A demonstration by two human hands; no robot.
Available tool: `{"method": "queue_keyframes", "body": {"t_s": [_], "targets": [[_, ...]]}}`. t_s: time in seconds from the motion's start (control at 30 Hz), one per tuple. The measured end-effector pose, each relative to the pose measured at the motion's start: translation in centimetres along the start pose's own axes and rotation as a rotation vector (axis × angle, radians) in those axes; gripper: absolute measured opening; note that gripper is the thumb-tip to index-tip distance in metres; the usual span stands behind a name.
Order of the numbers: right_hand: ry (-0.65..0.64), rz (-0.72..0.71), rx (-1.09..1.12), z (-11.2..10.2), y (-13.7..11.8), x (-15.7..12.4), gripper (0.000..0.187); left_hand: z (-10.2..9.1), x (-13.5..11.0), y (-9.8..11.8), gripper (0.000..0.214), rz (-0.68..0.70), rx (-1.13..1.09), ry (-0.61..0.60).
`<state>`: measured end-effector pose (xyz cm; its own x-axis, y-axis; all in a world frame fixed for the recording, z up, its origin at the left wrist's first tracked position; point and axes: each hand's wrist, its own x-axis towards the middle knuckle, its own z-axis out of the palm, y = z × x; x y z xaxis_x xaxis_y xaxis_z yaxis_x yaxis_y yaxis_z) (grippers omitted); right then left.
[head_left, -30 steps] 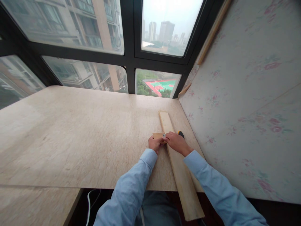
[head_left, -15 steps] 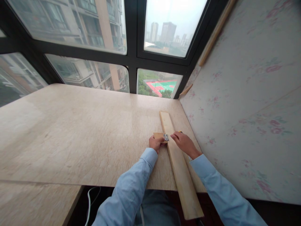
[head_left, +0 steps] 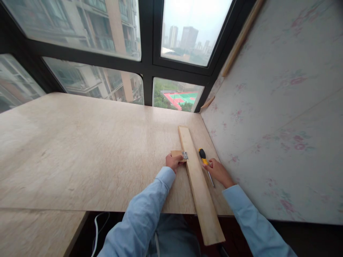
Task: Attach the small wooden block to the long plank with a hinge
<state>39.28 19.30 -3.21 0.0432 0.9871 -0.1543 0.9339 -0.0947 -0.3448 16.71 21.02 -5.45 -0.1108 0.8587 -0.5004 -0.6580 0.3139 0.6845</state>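
A long wooden plank (head_left: 198, 182) lies on the beige stone counter (head_left: 88, 153), its near end hanging over the edge. A small wooden block (head_left: 177, 154) sits against the plank's left side, joined to it by a small metal hinge (head_left: 184, 155). My left hand (head_left: 173, 162) presses on the block with curled fingers. My right hand (head_left: 218, 172) rests on the counter to the right of the plank, its fingers closing over a screwdriver (head_left: 205, 165) with a yellow and black handle.
A wall with flowered wallpaper (head_left: 273, 117) rises close on the right. Dark-framed windows (head_left: 147, 67) stand behind the counter. A second counter slab (head_left: 40, 232) lies lower left, with a white cable (head_left: 94, 235) hanging beside it.
My right hand has left the hinge and moved right across the plank to the screwdriver on the counter. My left hand has stayed on the block.
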Motion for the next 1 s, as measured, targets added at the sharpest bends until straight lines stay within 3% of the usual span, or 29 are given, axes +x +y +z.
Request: {"method": "queue_keyframes", "body": {"t_s": [0.07, 0.23, 0.4, 0.5, 0.6, 0.7, 0.8, 0.9, 1.0], "targets": [[0.056, 0.013, 0.056, 0.2, -0.6, 0.8, 0.041, -0.1, 0.0, 0.0, 0.036, -0.003, 0.0, -0.014], [0.108, 0.05, 0.369, 0.1, -1.3, 2.2, 0.015, 0.0, 0.0, 0.1, 0.035, -0.012, 0.001, 0.01], [0.106, 0.064, 0.641, -1.1, -1.0, 1.5, 0.035, 0.0, -0.2, 0.2, 0.036, -0.009, -0.003, 0.004], [0.209, 0.012, 1.021, -2.6, -2.0, 0.3, 0.041, 0.0, -0.2, 0.2, 0.037, -0.011, 0.001, 0.007], [0.374, -0.129, 1.364, -4.2, -4.5, -1.0, 0.039, 0.0, -0.3, 0.3, 0.038, -0.015, 0.003, 0.0], [0.462, -0.31, 1.323, -5.2, -7.5, -2.0, 0.032, 0.1, -0.3, 0.3, 0.039, -0.013, -0.001, 0.004], [0.369, -0.436, 1.207, -5.0, -9.7, -2.4, 0.028, 0.2, -0.3, 0.3, 0.039, -0.005, -0.007, 0.012], [0.29, -0.475, 1.17, -4.0, -10.9, -1.9, 0.029, 0.3, -0.4, 0.3, 0.038, -0.004, -0.009, 0.013], [0.318, -0.469, 1.189, -2.9, -11.3, -1.2, 0.03, 0.3, -0.4, 0.3, 0.036, -0.005, -0.007, 0.016]]}}
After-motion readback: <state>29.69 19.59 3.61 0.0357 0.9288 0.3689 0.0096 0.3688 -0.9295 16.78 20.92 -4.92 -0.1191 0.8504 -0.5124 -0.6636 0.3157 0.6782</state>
